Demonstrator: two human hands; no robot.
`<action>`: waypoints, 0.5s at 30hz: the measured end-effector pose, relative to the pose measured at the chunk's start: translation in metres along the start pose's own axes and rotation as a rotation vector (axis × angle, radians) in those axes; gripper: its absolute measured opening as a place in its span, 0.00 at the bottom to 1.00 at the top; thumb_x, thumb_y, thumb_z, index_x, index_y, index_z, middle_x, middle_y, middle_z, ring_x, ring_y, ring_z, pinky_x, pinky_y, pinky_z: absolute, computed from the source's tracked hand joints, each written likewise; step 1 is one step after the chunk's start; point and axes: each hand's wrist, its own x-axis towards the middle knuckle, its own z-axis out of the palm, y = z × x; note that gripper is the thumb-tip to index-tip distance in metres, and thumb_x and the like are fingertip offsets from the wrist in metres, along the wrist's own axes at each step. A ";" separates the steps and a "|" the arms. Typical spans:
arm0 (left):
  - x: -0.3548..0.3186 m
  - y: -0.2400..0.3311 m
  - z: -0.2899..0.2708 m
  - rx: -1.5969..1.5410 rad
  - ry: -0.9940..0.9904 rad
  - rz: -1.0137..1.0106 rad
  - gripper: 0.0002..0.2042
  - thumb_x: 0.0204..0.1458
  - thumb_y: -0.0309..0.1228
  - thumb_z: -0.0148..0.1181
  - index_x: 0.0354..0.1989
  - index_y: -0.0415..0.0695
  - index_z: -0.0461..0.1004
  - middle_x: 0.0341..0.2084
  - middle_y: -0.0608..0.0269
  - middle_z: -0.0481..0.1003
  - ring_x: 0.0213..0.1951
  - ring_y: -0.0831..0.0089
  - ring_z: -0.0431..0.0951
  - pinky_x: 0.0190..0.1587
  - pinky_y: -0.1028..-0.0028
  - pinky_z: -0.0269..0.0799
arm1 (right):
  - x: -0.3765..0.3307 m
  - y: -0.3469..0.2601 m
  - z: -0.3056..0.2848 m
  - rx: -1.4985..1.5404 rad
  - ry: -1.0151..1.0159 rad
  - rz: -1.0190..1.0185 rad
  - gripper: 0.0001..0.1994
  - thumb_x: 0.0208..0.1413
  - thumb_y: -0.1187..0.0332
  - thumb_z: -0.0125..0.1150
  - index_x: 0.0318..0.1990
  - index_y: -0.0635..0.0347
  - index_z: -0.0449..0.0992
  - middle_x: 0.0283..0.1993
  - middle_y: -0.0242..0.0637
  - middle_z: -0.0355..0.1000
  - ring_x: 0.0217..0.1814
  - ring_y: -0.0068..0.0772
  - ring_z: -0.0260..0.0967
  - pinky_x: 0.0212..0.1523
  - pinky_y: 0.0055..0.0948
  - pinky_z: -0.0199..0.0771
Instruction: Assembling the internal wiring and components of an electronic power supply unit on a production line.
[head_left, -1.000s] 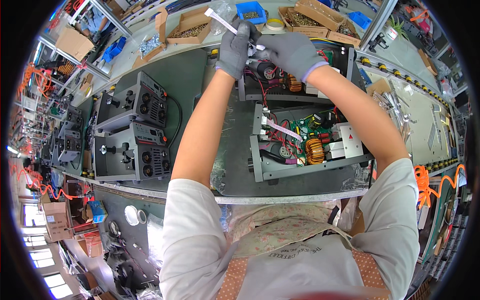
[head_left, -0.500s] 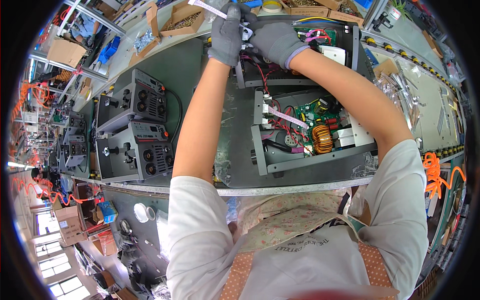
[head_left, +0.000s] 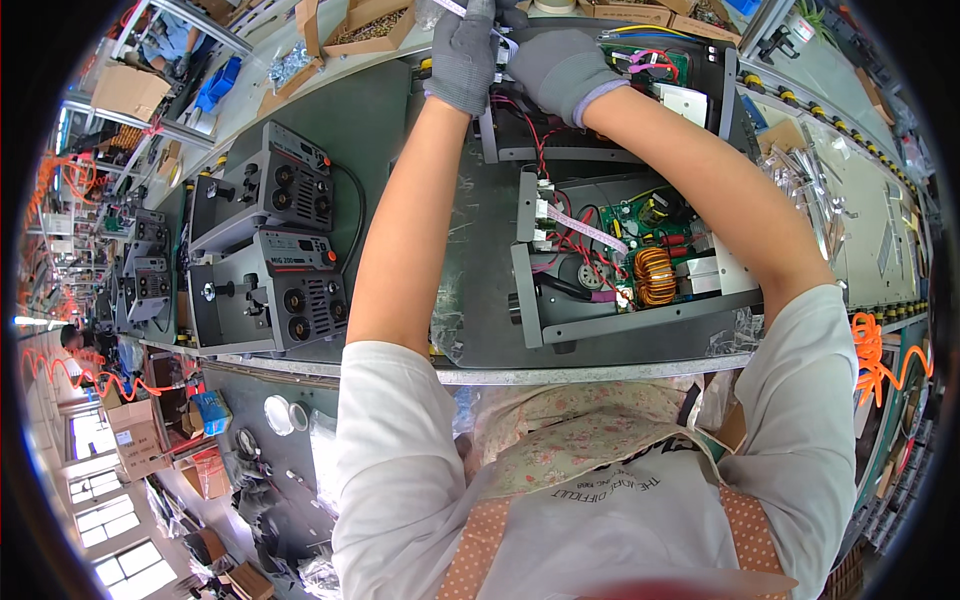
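My left hand [head_left: 466,62], in a grey glove, is closed on a white flat cable [head_left: 449,6] at the far end of the bench. My right hand [head_left: 566,72], gloved alike, is beside it with fingers curled in at the front panel of the far open machine [head_left: 600,152]; its fingertips are hidden. Red wires run from that panel. Nearer me is a second open machine [head_left: 640,325] with a green circuit board [head_left: 655,212], a copper-wound coil [head_left: 655,277] and another flat cable [head_left: 590,228] plugged in.
Two grey welding machines [head_left: 285,290] stand at the left of the dark bench. Boxes of small screws [head_left: 370,28] line the far edge. Metal strips [head_left: 815,200] lie at the right, above an orange coiled hose [head_left: 868,350]. Clear plastic scraps [head_left: 735,335] lie by the near edge.
Both hands stay together at the far panel, slightly farther up in the view. Less of the flat cable shows above the left hand. The whole view has shifted a little.
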 end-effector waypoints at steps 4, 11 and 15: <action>0.002 -0.004 -0.007 -0.132 -0.065 0.092 0.18 0.69 0.47 0.46 0.42 0.43 0.71 0.26 0.64 0.74 0.28 0.76 0.73 0.31 0.76 0.69 | 0.000 0.000 0.003 0.049 -0.017 0.009 0.12 0.50 0.61 0.67 0.42 0.49 0.84 0.39 0.40 0.80 0.43 0.44 0.80 0.42 0.45 0.80; -0.002 0.005 0.003 -0.020 -0.022 -0.063 0.19 0.69 0.49 0.46 0.44 0.44 0.71 0.25 0.68 0.73 0.28 0.79 0.71 0.31 0.78 0.68 | -0.006 0.005 0.010 0.225 0.036 0.083 0.14 0.53 0.55 0.64 0.44 0.49 0.83 0.39 0.39 0.80 0.44 0.45 0.80 0.44 0.45 0.79; -0.001 0.002 -0.008 0.079 -0.057 -0.030 0.20 0.69 0.50 0.43 0.43 0.44 0.71 0.24 0.70 0.72 0.27 0.81 0.69 0.30 0.80 0.66 | -0.004 -0.002 0.003 0.248 0.004 0.100 0.14 0.53 0.54 0.64 0.43 0.49 0.84 0.39 0.40 0.81 0.45 0.46 0.80 0.44 0.45 0.79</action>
